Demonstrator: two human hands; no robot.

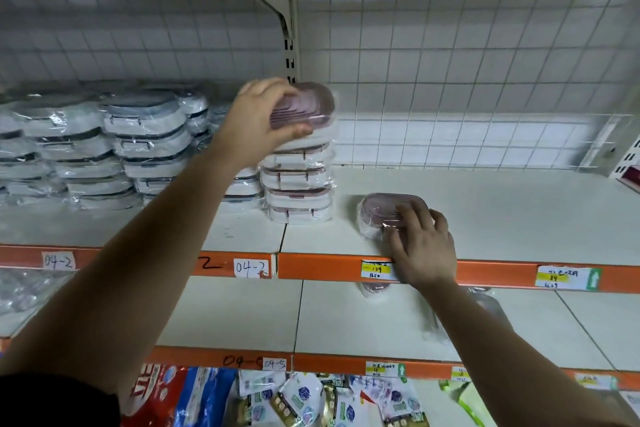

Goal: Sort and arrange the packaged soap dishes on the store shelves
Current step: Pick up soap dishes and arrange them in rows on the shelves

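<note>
My left hand point(258, 118) grips a pink-lidded packaged soap dish point(311, 104) at the top of a stack of pink soap dishes point(298, 184) on the middle shelf point(502, 211). To the right, a single pink soap dish point(384, 210) lies on the shelf near its front edge. My right hand point(424, 246) rests on its near end, fingers curled over the wrap. Several stacks of grey-lidded packaged soap dishes point(104, 146) fill the shelf's left part.
A wire grid backs the shelf. The orange front rail point(329, 265) carries price labels. On the lower shelf point(346, 319) lie another pink dish and clear packaging, partly hidden by my right arm. Hanging packets point(311, 399) sit below. A white rack stands at far right.
</note>
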